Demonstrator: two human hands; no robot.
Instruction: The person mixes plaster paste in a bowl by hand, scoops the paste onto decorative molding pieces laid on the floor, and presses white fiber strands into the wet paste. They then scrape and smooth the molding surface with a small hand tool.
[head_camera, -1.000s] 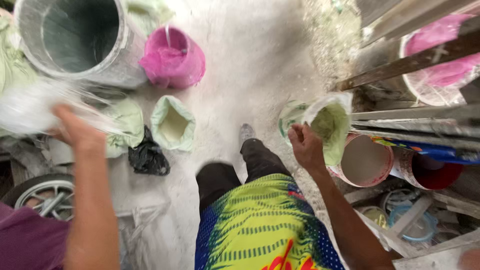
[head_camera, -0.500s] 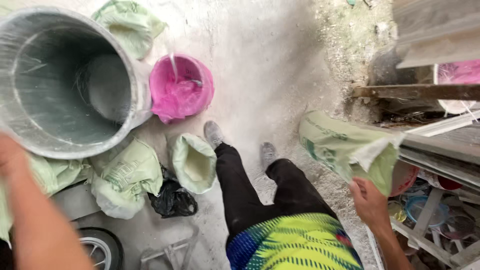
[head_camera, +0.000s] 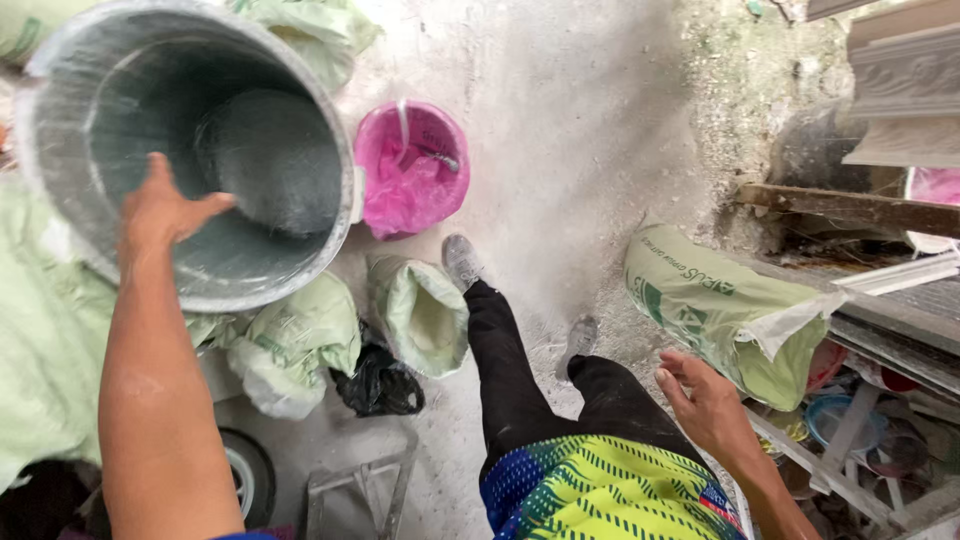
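While the left hand (head_camera: 165, 212) is reaching into the drum (head_camera: 190, 150), fingers apart, the right hand (head_camera: 708, 400) is hovering open beside the sack (head_camera: 720, 310) — grip its folded top firmly.

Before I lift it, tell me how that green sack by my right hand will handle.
The green sack bulges full, so it is probably heavy for its size. Its woven skin creases and one white corner flaps loose, so it would likely sag rather than stay stiff. Dust coats everything nearby, so the right hand, open beside it, may slip.
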